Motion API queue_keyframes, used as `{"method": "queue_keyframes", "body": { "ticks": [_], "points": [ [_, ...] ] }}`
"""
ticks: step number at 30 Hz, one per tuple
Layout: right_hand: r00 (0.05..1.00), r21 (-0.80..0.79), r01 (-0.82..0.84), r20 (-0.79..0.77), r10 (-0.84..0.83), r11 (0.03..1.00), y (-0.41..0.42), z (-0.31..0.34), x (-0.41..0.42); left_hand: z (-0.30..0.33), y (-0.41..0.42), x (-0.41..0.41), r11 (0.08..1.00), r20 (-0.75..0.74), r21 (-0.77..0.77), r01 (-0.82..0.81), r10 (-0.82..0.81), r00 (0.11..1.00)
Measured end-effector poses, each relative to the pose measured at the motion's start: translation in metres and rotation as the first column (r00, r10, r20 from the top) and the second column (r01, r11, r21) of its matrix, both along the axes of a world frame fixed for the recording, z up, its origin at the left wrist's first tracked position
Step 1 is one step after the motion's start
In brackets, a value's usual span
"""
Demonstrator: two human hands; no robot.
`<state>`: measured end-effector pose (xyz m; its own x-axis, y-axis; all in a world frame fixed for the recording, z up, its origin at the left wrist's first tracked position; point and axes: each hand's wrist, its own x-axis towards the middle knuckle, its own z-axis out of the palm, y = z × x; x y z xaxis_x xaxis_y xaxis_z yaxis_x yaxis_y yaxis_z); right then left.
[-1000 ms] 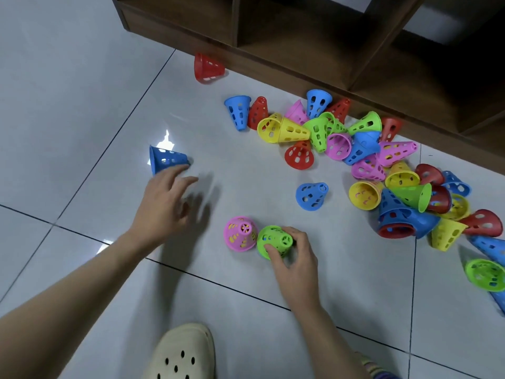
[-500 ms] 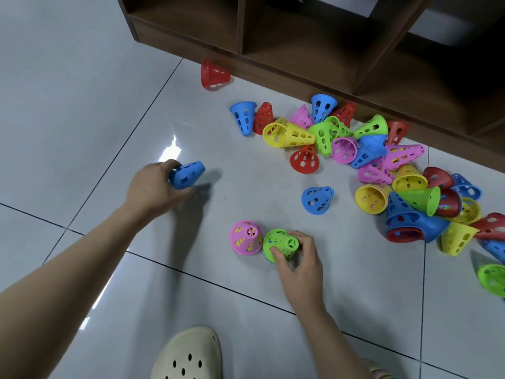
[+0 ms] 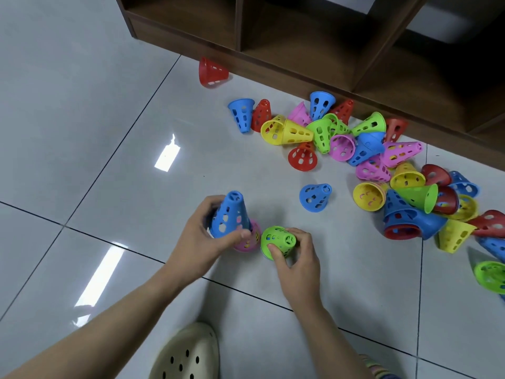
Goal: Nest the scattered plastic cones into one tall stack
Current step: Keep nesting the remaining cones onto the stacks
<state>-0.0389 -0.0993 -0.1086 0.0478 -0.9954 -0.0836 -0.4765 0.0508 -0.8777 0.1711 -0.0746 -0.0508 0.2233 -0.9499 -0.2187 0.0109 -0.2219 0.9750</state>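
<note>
My left hand (image 3: 200, 239) grips a blue perforated cone (image 3: 229, 216), tip up, set over a pink cone (image 3: 250, 239) that stands on the floor; only the pink rim shows. Right beside it, my right hand (image 3: 296, 262) holds an upright green cone (image 3: 278, 240) by its sides. A single blue cone (image 3: 314, 196) lies on its side a little beyond. Farther right lies a heap of several red, yellow, green, pink and blue cones (image 3: 382, 165).
A lone red cone (image 3: 211, 72) stands by the dark wooden shelf unit (image 3: 300, 42) along the far edge. The floor is glossy grey tile (image 3: 82, 132). A cream perforated clog (image 3: 188, 354) on my foot is at the bottom, below my hands.
My left hand picked up the blue cone from the floor at the left, carried it right and lowered it over the pink cone. My right hand stayed on the green cone.
</note>
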Motion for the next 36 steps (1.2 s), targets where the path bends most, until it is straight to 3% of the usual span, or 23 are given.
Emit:
{"method": "queue_keyframes", "body": {
  "ticks": [4,8,12,15,17,20,23,25,28,32,36],
  "points": [
    [1.000,0.007,-0.001,0.003,0.001,1.000,0.000,0.002,0.001,-0.007,0.004,-0.011,0.999,0.043,0.014,0.030,-0.030,0.999],
    [1.000,0.005,-0.021,-0.003,0.021,1.000,-0.001,0.002,-0.001,-0.022,0.004,-0.018,0.996,0.182,0.034,0.085,-0.090,0.979],
    [0.990,0.145,-0.133,-0.027,0.138,0.980,-0.007,0.013,-0.013,-0.039,0.000,-0.018,0.999,0.187,0.041,0.023,-0.031,0.982],
    [0.995,-0.090,-0.100,-0.022,0.099,0.991,-0.028,0.027,-0.019,-0.051,-0.007,-0.015,0.999,0.182,0.032,0.031,-0.037,0.983],
    [0.997,-0.205,0.079,0.018,-0.077,0.976,-0.057,0.028,-0.022,-0.059,-0.010,-0.012,0.997,0.147,0.032,0.073,-0.077,0.986],
    [0.965,-0.057,0.260,-0.013,-0.261,0.964,-0.112,0.018,-0.024,-0.067,-0.013,-0.008,0.993,0.118,0.033,0.115,-0.118,0.986],
    [0.984,0.208,0.178,-0.069,-0.167,0.962,-0.143,0.004,-0.029,-0.072,-0.013,-0.008,0.991,0.129,0.025,0.130,-0.132,0.983],
    [0.992,0.270,0.117,-0.083,-0.098,0.956,-0.148,-0.001,-0.030,-0.072,-0.012,-0.008,0.992,0.136,0.013,0.127,-0.128,0.982],
    [0.993,0.218,0.095,-0.089,-0.077,0.971,-0.143,0.002,-0.032,-0.075,-0.012,-0.009,0.992,0.131,0.006,0.124,-0.124,0.984],
    [0.984,0.118,0.141,0.094,-0.152,0.983,-0.122,0.037,-0.027,-0.075,-0.012,-0.009,0.991,0.155,0.000,0.134,-0.133,0.979],
    [0.972,0.057,0.171,0.152,-0.178,0.984,-0.078,0.072,-0.018,-0.074,-0.012,-0.009,0.991,0.165,0.007,0.133,-0.132,0.977]
  ]
}}
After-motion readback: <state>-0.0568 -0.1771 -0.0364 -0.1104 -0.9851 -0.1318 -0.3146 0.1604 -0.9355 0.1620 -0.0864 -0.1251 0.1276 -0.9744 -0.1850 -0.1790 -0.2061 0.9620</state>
